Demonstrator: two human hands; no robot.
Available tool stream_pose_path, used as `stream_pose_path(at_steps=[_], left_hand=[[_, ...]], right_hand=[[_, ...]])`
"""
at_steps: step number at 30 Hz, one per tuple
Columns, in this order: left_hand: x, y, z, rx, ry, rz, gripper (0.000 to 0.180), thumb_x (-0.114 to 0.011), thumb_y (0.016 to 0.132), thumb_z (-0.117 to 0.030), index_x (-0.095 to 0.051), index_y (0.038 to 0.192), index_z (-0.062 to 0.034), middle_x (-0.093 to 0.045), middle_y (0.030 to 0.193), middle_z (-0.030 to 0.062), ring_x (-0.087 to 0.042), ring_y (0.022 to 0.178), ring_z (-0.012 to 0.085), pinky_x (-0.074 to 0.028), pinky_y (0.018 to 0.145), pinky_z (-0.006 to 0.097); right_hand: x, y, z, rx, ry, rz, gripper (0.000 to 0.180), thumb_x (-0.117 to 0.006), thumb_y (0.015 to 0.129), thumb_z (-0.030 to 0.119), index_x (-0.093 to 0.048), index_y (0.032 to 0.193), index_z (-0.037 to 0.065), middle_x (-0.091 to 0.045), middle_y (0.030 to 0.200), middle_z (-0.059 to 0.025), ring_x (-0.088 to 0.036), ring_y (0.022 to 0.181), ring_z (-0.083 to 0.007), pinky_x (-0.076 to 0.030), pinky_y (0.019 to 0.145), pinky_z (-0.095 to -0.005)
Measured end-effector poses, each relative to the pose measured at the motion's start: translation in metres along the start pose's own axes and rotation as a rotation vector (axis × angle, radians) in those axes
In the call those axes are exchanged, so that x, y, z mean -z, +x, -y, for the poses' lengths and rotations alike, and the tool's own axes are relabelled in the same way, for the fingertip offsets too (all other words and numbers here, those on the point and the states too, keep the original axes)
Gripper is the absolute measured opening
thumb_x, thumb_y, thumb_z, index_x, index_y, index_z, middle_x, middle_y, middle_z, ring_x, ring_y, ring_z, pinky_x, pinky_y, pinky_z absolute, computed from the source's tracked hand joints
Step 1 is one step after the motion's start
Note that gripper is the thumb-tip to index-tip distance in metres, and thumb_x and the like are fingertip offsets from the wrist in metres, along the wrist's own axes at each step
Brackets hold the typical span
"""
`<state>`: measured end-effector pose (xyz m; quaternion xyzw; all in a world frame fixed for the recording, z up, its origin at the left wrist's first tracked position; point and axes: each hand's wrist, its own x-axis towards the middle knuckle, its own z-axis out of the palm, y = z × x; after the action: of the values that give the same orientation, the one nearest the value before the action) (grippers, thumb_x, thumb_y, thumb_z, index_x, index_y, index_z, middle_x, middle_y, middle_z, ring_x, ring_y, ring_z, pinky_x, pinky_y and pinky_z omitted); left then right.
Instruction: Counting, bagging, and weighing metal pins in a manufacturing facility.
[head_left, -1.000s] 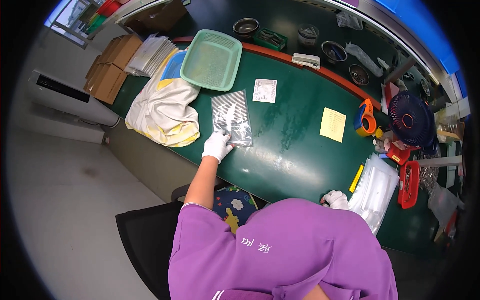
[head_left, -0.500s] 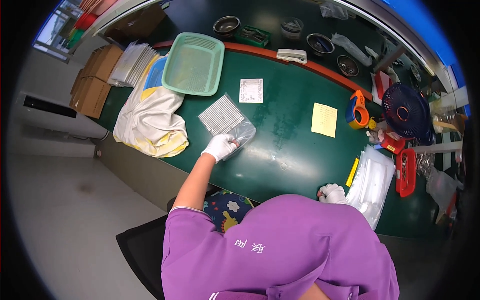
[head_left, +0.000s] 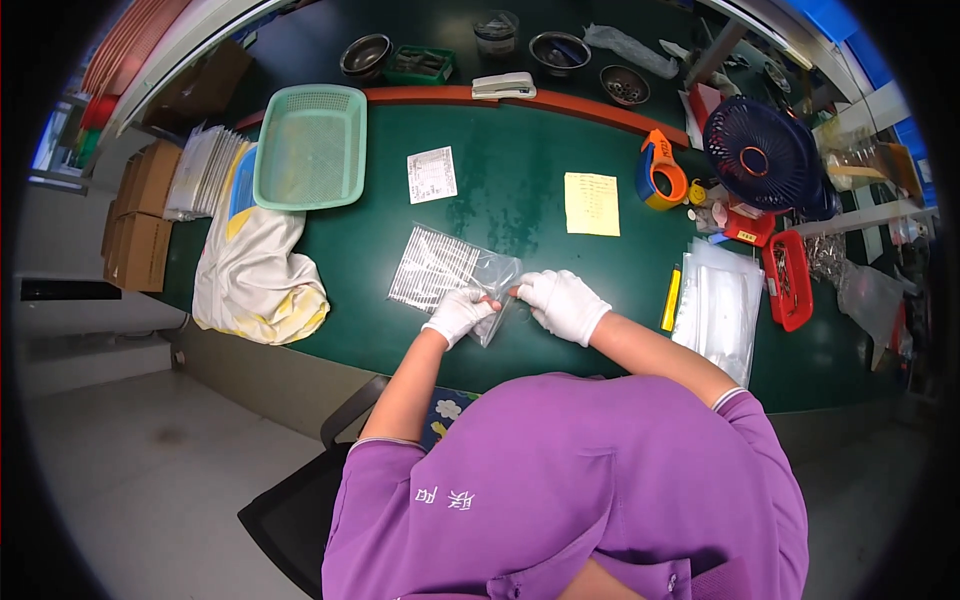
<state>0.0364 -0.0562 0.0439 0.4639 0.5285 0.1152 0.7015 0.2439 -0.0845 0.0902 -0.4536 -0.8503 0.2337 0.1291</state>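
A clear plastic bag lies on the green tabletop in front of me, with a block of thin, striped grey-and-white pieces filling its left part. My left hand, in a white glove with bare fingertips, grips the bag's near edge. From the other side my right hand, gloved the same way, has its thumb and fingers pinched together at the bag's right end. Whether the plastic is between those right fingers is too small to make out.
Beyond the bag lie a white slip and a yellow note. A green basket and crumpled cloth stand left. To the right are plastic bags, a yellow cutter, a tape dispenser, a red tray and a fan.
My right hand has come from the table's near right edge over to the bag's right end. The bag has turned slightly and shifted nearer, still in my left hand. The view has swung right.
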Motion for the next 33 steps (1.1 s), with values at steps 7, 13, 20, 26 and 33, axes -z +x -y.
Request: stream_pose_path(at_steps=[7, 13, 20, 26, 33], left_hand=[[-0.002, -0.003, 0.005, -0.094, 0.099, -0.106, 0.017, -0.061, 0.08, -0.018, -0.059, 0.072, -0.004, -0.054, 0.058, -0.0001, -0.05, 0.051, 0.0083, -0.039, 0.047, 0.023], [-0.022, -0.014, -0.01, -0.37, 0.665, -0.603, 0.013, -0.063, 0.068, -0.016, -0.06, 0.075, -0.0059, -0.06, 0.068, 0.012, -0.059, 0.061, 0.0259, -0.047, 0.058, 0.035], [-0.033, -0.034, -0.017, -0.443, 0.943, -0.586, 0.013, -0.06, 0.071, -0.02, -0.058, 0.074, -0.0074, -0.057, 0.072, 0.0109, -0.057, 0.066, 0.0293, -0.047, 0.059, 0.039], [0.009, -0.037, 0.019, -0.631, 0.736, -0.977, 0.017, -0.058, 0.073, -0.017, -0.056, 0.086, -0.006, -0.056, 0.086, 0.0115, -0.054, 0.081, 0.0301, -0.044, 0.07, 0.038], [0.059, -0.012, 0.051, -0.453, 1.004, -0.964, 0.059, -0.063, 0.066, -0.033, -0.046, 0.115, -0.0047, -0.041, 0.121, 0.0206, -0.034, 0.117, 0.0377, -0.021, 0.101, 0.048]], right_hand=[[-0.012, 0.019, -0.002, 0.04, -0.169, 0.089, 0.021, -0.055, 0.069, 0.009, -0.057, 0.089, 0.009, -0.055, 0.081, -0.0111, -0.056, 0.076, -0.0284, -0.045, 0.064, -0.0383], [-0.033, 0.026, 0.006, 0.031, -0.055, 0.076, 0.013, -0.048, 0.07, 0.012, -0.058, 0.076, 0.007, -0.055, 0.077, -0.0114, -0.055, 0.074, -0.0267, -0.044, 0.063, -0.0362], [-0.034, 0.029, 0.007, 0.093, -0.169, 0.331, 0.016, -0.045, 0.074, 0.009, -0.059, 0.07, 0.004, -0.058, 0.077, -0.0183, -0.058, 0.071, -0.0329, -0.046, 0.065, -0.04], [-0.077, 0.022, -0.005, 0.015, 0.013, 0.083, 0.022, -0.042, 0.085, 0.014, -0.056, 0.099, 0.005, -0.059, 0.083, -0.0163, -0.059, 0.072, -0.03, -0.048, 0.063, -0.0377], [-0.099, 0.041, 0.004, -0.734, 1.168, 0.129, 0.036, -0.044, 0.086, 0.012, -0.045, 0.122, 0.015, -0.058, 0.079, -0.0069, -0.056, 0.064, -0.0185, -0.046, 0.057, -0.0297]])
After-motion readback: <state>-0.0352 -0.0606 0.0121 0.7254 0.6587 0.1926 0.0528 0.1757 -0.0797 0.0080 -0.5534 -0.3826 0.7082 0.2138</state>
